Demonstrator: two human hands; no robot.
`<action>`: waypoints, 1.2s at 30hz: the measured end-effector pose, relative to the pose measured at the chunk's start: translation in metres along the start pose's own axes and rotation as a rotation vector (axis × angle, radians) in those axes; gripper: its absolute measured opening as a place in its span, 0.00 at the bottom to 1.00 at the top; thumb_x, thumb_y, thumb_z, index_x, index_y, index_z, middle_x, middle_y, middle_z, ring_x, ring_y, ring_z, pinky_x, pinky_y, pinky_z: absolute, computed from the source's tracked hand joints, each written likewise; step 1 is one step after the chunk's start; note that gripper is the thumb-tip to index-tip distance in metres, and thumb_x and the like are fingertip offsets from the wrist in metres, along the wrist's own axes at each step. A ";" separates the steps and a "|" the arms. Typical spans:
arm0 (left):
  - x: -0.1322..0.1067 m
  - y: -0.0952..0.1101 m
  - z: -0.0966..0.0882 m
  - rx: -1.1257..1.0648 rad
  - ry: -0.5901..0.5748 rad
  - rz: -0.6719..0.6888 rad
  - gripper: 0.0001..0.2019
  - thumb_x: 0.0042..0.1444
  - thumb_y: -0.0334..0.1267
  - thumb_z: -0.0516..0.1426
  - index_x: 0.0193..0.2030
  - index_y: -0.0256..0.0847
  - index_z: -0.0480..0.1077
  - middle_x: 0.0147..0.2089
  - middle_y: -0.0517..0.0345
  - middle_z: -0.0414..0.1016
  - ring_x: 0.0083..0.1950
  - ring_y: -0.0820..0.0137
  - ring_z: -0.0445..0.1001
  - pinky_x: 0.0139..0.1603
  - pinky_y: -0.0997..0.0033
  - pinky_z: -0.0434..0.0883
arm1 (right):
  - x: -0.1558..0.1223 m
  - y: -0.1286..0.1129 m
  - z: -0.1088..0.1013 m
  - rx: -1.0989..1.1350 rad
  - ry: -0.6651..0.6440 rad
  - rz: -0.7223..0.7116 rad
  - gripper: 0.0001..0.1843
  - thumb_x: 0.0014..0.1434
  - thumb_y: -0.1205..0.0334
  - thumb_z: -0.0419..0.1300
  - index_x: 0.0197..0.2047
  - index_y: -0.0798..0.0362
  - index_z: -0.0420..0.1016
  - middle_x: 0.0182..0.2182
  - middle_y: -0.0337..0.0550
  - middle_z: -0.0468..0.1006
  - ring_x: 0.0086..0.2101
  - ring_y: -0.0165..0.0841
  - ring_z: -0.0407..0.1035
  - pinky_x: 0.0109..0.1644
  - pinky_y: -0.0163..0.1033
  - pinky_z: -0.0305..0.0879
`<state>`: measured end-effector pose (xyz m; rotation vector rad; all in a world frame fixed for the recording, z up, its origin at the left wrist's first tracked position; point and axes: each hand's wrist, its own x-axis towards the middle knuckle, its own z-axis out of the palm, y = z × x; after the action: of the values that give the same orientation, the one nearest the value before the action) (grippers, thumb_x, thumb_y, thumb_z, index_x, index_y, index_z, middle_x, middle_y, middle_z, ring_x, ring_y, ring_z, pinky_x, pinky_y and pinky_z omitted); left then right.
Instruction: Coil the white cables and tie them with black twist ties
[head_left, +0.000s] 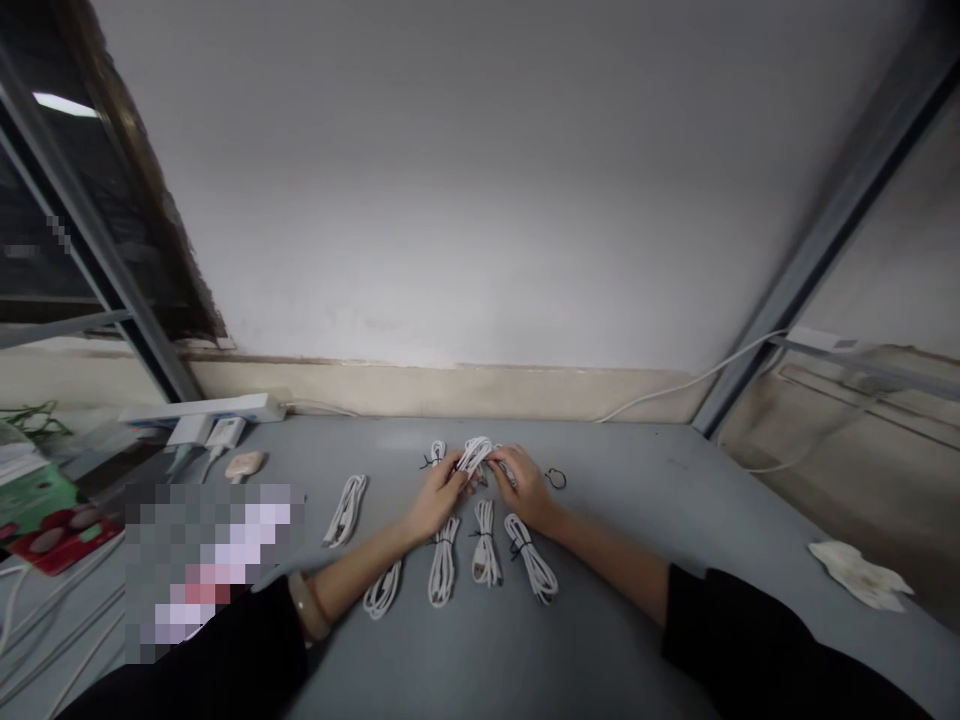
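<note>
Grey tabletop (660, 500), white cable coil (474, 456) between left hand (437, 497), right hand (526, 488).

No text, label, brand, number or sign can be read anywhere in the view, and no lettering is made out on the bundled white cables (485, 543). Printed areas are seen on the green packet (37, 505) and the red card (64, 540) at the left of the counter (675, 480), but they are too small and blurred to be read. A small grey patch is seen on the white power strip (821, 340) at the right, and it cannot be read either
</note>
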<state>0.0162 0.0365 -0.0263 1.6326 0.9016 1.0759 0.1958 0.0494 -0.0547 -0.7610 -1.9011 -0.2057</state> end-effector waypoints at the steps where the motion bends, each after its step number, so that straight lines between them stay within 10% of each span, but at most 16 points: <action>1: 0.001 0.001 -0.001 -0.016 0.009 -0.006 0.07 0.50 0.37 0.50 0.35 0.41 0.67 0.26 0.62 0.69 0.29 0.70 0.67 0.34 0.70 0.66 | 0.000 0.000 0.000 -0.005 0.006 0.010 0.10 0.68 0.64 0.48 0.41 0.50 0.70 0.32 0.45 0.76 0.35 0.37 0.71 0.39 0.42 0.70; 15: 0.000 0.011 -0.004 -0.273 0.281 -0.033 0.20 0.48 0.56 0.58 0.31 0.40 0.63 0.20 0.69 0.55 0.20 0.78 0.53 0.20 0.76 0.54 | 0.001 -0.001 -0.002 0.050 0.032 0.092 0.07 0.64 0.66 0.51 0.38 0.50 0.70 0.32 0.45 0.76 0.35 0.36 0.70 0.40 0.41 0.68; 26: 0.011 0.025 -0.032 0.025 0.552 -0.171 0.20 0.49 0.50 0.55 0.14 0.41 0.59 0.14 0.66 0.55 0.17 0.78 0.54 0.21 0.75 0.53 | 0.008 0.022 -0.008 0.041 0.113 0.349 0.08 0.59 0.62 0.53 0.32 0.51 0.72 0.31 0.45 0.77 0.36 0.37 0.71 0.43 0.42 0.68; 36: 0.023 -0.002 -0.062 0.185 0.579 -0.205 0.09 0.49 0.42 0.55 0.25 0.41 0.62 0.16 0.67 0.62 0.18 0.74 0.61 0.22 0.75 0.57 | 0.041 0.086 -0.069 0.142 -0.533 0.831 0.06 0.48 0.64 0.59 0.25 0.55 0.75 0.26 0.44 0.79 0.31 0.35 0.72 0.39 0.37 0.65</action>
<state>-0.0339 0.0775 -0.0122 1.3457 1.5492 1.3774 0.2882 0.1014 -0.0038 -1.5360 -1.8694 0.7025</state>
